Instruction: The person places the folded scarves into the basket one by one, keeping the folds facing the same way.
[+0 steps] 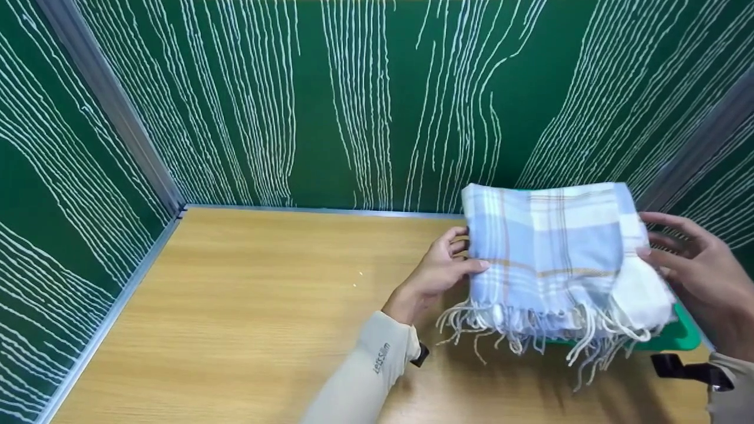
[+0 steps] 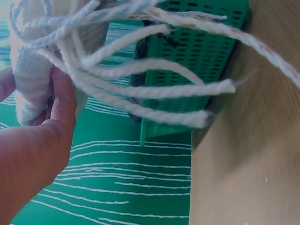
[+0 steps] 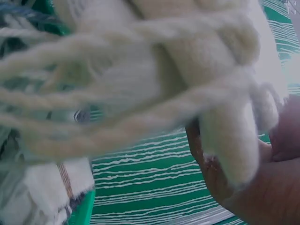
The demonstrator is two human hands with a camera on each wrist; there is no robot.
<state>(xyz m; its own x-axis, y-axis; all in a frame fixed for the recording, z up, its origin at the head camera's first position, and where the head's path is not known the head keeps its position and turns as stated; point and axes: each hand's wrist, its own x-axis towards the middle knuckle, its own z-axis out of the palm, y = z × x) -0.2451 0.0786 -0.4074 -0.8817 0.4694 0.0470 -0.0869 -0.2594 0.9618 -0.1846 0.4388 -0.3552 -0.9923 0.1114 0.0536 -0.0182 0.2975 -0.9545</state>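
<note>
A folded plaid scarf (image 1: 548,241) in pale blue and white, with a twisted fringe along its near edge, is held up above a green basket (image 1: 683,333). My left hand (image 1: 439,268) grips its left edge, thumb on top and fingers beneath. At the right edge my right hand (image 1: 701,259) pinches the scarf between thumb and fingers. In the left wrist view, fringe cords hang across the slotted side of the basket (image 2: 187,61). The right wrist view shows blurred folds (image 3: 187,56) close up, and another white cloth with a brown stripe (image 3: 65,180) by the basket.
A wooden table (image 1: 235,306) lies under the hands, with two tiny white specks on it. Green panels (image 1: 312,106) with wavy white lines stand behind and at both sides. Grey metal strips (image 1: 118,88) run along the panel corners.
</note>
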